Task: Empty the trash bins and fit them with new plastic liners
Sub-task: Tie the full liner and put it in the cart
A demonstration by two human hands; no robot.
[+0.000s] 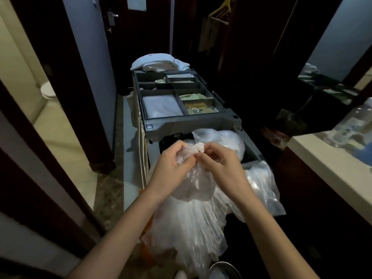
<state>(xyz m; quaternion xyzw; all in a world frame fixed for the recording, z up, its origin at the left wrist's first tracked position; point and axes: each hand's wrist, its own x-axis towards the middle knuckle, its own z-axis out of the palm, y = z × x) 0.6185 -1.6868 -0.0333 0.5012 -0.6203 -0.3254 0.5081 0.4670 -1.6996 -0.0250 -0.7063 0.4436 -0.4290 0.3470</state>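
A translucent plastic trash bag (pixel 193 222) hangs in front of me over the near end of a grey housekeeping cart (pixel 193 122). My left hand (pixel 171 166) grips the bag's gathered neck from the left. My right hand (pixel 221 164) pinches the twisted top of the neck (pixel 198 148) from the right. Both hands meet at the bunched plastic. More clear plastic bags (pixel 261 186) bulge from the cart's near bin. The round rim of a trash bin (pixel 223 268) shows at the bottom edge, mostly hidden.
The cart's top tray (pixel 182 99) has compartments with folded white cloth and small supplies. White linen (pixel 159 61) is piled at its far end. A bathroom doorway (pixel 40 109) opens on the left. A pale counter (pixel 330 162) with plastic bottles stands on the right.
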